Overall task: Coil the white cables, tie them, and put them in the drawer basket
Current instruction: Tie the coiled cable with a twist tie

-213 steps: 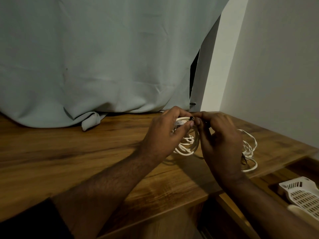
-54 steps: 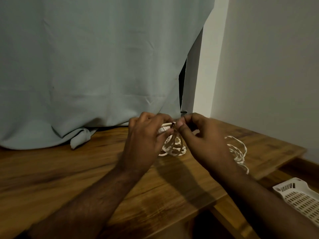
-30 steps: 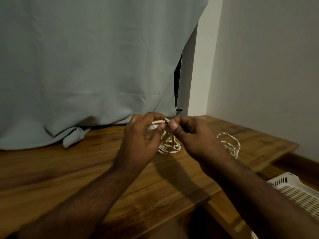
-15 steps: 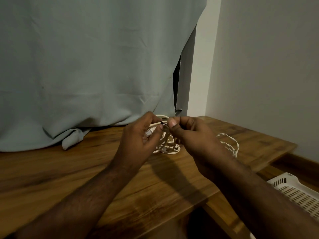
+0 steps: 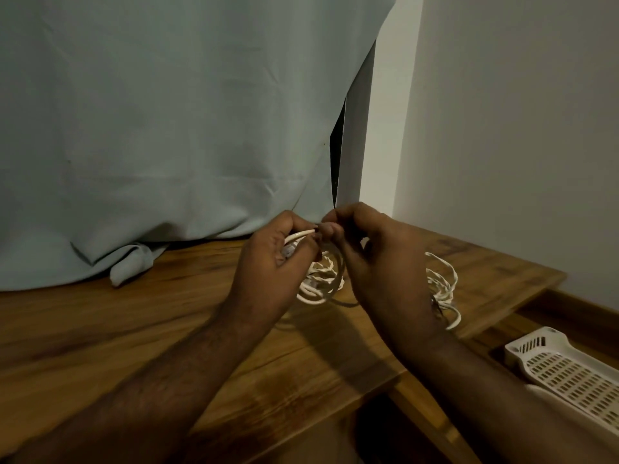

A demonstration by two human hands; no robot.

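A coil of white cable [image 5: 320, 283] hangs between my two hands just above the wooden table [image 5: 134, 326]. My left hand [image 5: 271, 262] grips the top of the coil, its fingers curled round the loops. My right hand [image 5: 371, 252] pinches something small and dark at the coil's top, thumb against fingertips; I cannot tell what it is. A second bundle of white cable [image 5: 442, 286] lies on the table behind my right wrist, partly hidden. The white perforated drawer basket [image 5: 566, 366] sits low at the right.
A grey-green curtain [image 5: 167, 128] hangs behind the table, its hem bunched on the wood at the back. A plain wall [image 5: 519, 128] stands to the right. The table's right edge drops off toward the open drawer with the basket.
The hands stay together at the coil's top, working it with small finger movements. The view has dipped slightly; the coil hangs in much the same place.
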